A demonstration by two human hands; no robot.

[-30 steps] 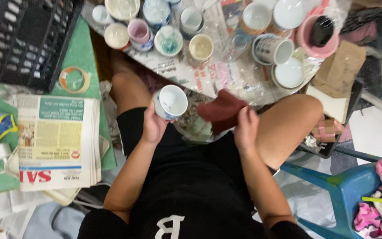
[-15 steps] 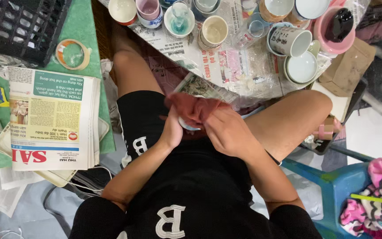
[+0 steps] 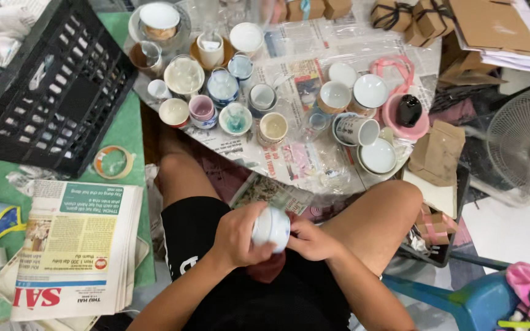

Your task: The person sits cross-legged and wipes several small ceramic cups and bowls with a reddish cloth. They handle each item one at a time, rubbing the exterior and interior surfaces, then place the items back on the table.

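Holding one white cup (image 3: 271, 228): left hand (image 3: 237, 236) wrapped round, right hand (image 3: 311, 240) pinching rim.

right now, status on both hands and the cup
Left hand grips small white cup. Right hand touches its side. Dark red cloth beneath. Nothing blocking.

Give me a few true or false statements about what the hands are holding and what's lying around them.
1. Both hands hold a small white cup. True.
2. The left hand rests on the newspaper stack. False: it grips the cup over the lap.
3. A dark red cloth shows under the cup. True.
4. The black crate lies at the right. False: it lies at the left.
5. A tape roll lies on the green mat. True.
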